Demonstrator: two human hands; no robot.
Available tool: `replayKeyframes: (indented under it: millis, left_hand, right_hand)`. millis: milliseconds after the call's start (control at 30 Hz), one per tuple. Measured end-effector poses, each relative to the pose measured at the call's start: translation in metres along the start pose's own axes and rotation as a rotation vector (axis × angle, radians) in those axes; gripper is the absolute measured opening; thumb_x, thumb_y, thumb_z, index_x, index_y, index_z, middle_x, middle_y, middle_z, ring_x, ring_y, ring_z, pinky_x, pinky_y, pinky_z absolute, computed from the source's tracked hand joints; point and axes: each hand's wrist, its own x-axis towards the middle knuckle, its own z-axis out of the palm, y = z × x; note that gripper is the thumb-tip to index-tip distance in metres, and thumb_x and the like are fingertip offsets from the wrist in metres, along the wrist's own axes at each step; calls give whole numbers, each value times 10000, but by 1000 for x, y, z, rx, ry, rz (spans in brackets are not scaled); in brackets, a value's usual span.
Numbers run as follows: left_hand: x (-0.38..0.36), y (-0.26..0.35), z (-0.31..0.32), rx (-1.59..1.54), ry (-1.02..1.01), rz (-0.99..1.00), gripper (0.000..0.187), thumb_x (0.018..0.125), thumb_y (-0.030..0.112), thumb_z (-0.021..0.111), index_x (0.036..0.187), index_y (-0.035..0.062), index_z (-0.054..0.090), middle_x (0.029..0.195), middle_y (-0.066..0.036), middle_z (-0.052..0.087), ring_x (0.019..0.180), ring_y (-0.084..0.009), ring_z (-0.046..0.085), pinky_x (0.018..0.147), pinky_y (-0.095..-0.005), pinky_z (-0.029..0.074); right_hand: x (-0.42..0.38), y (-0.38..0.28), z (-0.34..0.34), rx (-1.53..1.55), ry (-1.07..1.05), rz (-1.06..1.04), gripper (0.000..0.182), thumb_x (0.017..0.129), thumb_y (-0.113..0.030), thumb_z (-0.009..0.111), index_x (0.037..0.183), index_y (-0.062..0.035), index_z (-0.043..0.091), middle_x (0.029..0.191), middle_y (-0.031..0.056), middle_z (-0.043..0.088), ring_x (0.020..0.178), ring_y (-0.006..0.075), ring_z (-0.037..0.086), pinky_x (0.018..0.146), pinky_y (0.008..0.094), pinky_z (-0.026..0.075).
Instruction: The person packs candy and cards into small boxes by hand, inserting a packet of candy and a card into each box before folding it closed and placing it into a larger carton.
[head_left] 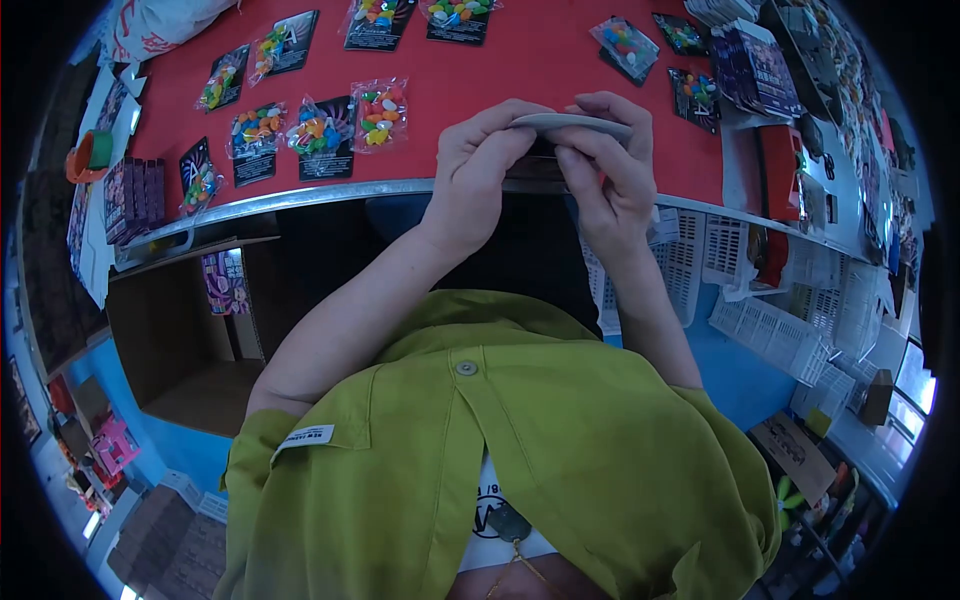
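Grey-white flat piece [573,121] — pinched at both ends by half-closed hands [472,168] — by the red tabletop [525,62].

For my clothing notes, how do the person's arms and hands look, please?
The left hand and right hand are ungloved, the wrists and forearms bare. The yellow-green sleeves are short; a white printed label sits near the left one.

Both bare forearms, left [340,300] and right [645,290], angle inward, reaching ahead of the person's chest. The left hand [472,168] and right hand [622,165] sit close together, fingers bent, each closed in a pinch.
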Motion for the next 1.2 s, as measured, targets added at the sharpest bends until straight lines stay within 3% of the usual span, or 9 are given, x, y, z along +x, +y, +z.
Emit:
replayKeyframes:
  millis: [167, 233, 367, 467, 533, 633, 800, 1033, 1200]
  left_hand:
    - [-2, -6, -2, 69, 14, 77, 273, 890, 102, 429, 1035, -17, 628, 949, -67, 641, 876, -128, 600, 843, -265, 461]
    - [0, -7, -4, 80, -13, 78, 269, 890, 97, 431, 1030, -14, 632, 952, -64, 641, 880, -124, 599, 837, -261, 463]
    - [4, -9, -7, 152, -74, 149, 254, 873, 32, 447, 1028, 1, 646, 966, -60, 647, 899, -119, 606, 822, -247, 483]
    - [4, -3, -13, 167, -120, 207, 205, 867, 17, 530, 1036, 11, 647, 986, -68, 653, 906, -141, 625, 820, -248, 507]
    - [10, 1, -24, 367, -155, 377, 199, 843, 28, 585, 1031, 14, 650, 993, -78, 652, 906, -166, 634, 813, -256, 520]
    - [12, 10, -36, 754, -281, 669, 222, 807, 73, 663, 1025, 33, 649, 1020, -100, 653, 960, -200, 635, 818, -277, 537]
    - [10, 15, -28, 930, -349, 849, 185, 749, 53, 719, 921, 28, 655, 986, -97, 649, 862, -209, 652, 701, -267, 548]
    - [11, 22, -22, 837, -274, 528, 133, 751, 62, 724, 872, 36, 676, 945, -94, 668, 846, -168, 655, 710, -246, 535]
    - [12, 19, -31, 781, -328, 600, 129, 759, 31, 702, 883, 24, 671, 953, -96, 662, 848, -184, 646, 700, -257, 530]
  right_hand:
    - [-4, 6, -4, 526, 14, 66, 208, 835, -1, 493, 986, -45, 629, 1200, 129, 472, 1053, 215, 524, 901, 318, 432]
    - [2, -4, -4, 975, 232, 331, 237, 818, 30, 450, 1007, -16, 586, 1159, 150, 510, 1073, 219, 525, 934, 342, 427]
    - [5, 4, -9, 1095, 191, 484, 292, 797, 80, 420, 1039, -16, 553, 1108, 159, 549, 1045, 216, 554, 930, 348, 450]
    - [-1, 14, -8, 939, 117, 350, 253, 846, 46, 448, 1067, -19, 553, 1072, 148, 581, 996, 212, 586, 882, 333, 489]
    - [-2, 14, -10, 183, 80, -29, 232, 888, -62, 521, 1113, -23, 557, 1083, 139, 594, 976, 222, 602, 840, 329, 517]
    - [-10, 28, -19, -330, -5, -286, 301, 866, -142, 603, 1148, -42, 568, 1095, 120, 604, 991, 232, 597, 812, 345, 522]
    - [-12, 19, -28, -221, -33, -278, 287, 810, -88, 674, 1091, -65, 622, 1050, 93, 623, 953, 222, 591, 793, 332, 495]
    - [-7, 16, -26, 243, -4, 70, 169, 775, -91, 711, 940, -80, 673, 915, 41, 636, 896, 170, 561, 796, 289, 416]
    - [-9, 15, -34, -103, -67, -143, 173, 786, -20, 672, 958, -31, 656, 1006, 108, 617, 950, 209, 563, 801, 314, 447]
